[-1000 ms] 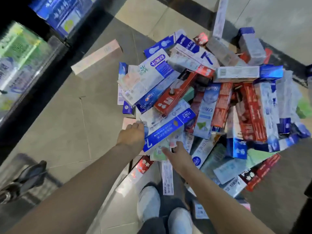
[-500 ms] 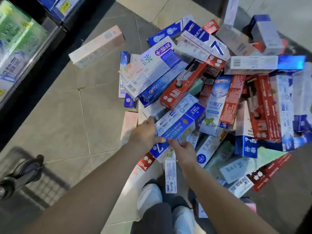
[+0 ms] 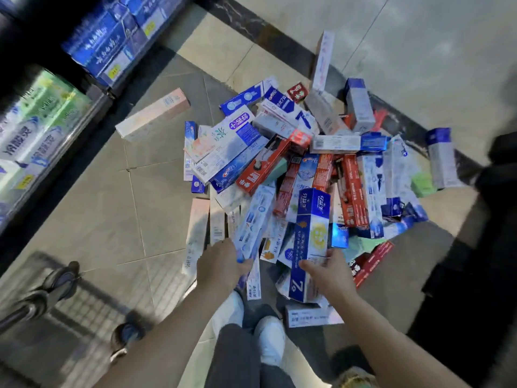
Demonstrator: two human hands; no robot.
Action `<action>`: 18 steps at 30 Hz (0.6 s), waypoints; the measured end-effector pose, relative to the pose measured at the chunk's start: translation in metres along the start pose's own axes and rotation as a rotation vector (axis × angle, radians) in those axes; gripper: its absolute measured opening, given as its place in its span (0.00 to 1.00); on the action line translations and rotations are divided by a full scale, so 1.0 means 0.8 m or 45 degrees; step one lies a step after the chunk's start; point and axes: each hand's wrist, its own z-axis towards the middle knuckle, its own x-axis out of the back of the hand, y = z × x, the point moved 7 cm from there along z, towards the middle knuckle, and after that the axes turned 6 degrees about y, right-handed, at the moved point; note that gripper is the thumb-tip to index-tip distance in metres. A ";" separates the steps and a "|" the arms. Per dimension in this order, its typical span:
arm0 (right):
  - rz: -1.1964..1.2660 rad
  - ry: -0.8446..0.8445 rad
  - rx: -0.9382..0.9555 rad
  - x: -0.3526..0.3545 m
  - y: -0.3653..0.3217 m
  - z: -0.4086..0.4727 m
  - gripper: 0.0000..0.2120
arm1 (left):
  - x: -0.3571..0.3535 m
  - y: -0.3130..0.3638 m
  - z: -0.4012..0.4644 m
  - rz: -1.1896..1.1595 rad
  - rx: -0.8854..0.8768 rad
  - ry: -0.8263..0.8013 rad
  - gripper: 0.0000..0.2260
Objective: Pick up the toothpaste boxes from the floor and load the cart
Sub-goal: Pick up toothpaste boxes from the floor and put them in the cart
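Observation:
A big heap of toothpaste boxes [image 3: 321, 163] in red, blue and white lies on the tiled floor in front of me. My right hand [image 3: 327, 273] grips a long blue box [image 3: 310, 236] with a "7" on it, lifted above the heap and standing nearly on end. My left hand [image 3: 223, 264] holds the near end of a pale white-and-blue box [image 3: 251, 228] at the heap's near left edge. The wire cart [image 3: 56, 301] shows at the lower left, its dark handle nearest me.
Store shelves [image 3: 42, 121] full of boxed toothpaste run along the left. A lone pink box [image 3: 152, 114] lies apart on the tiles. My white shoes [image 3: 265, 340] stand right below the heap, with loose boxes around them. A dark shape [image 3: 492, 219] fills the right edge.
My right hand has taken the blue "7" box and raised it off the heap, turning it upright. My left hand let go of that box and now holds a pale box beside it.

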 end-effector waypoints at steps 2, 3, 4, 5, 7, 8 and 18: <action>-0.029 0.028 0.029 0.047 -0.013 -0.045 0.22 | 0.036 0.010 -0.044 -0.047 0.034 0.013 0.19; -0.057 0.035 0.053 0.070 -0.021 -0.070 0.21 | 0.055 0.015 -0.067 -0.074 0.048 0.026 0.19; -0.084 0.047 0.068 0.091 -0.028 -0.096 0.20 | 0.077 0.021 -0.090 -0.105 0.062 0.045 0.20; -0.105 0.058 0.085 0.110 -0.033 -0.118 0.20 | 0.099 0.028 -0.112 -0.134 0.072 0.073 0.21; -0.131 0.075 0.113 0.140 -0.044 -0.162 0.23 | 0.142 0.037 -0.154 -0.192 0.094 0.126 0.22; -0.155 0.086 0.136 0.153 -0.051 -0.184 0.24 | 0.162 0.041 -0.173 -0.230 0.103 0.139 0.21; -0.338 0.071 0.533 0.215 -0.095 -0.372 0.30 | 0.303 0.025 -0.360 -0.591 0.243 0.361 0.16</action>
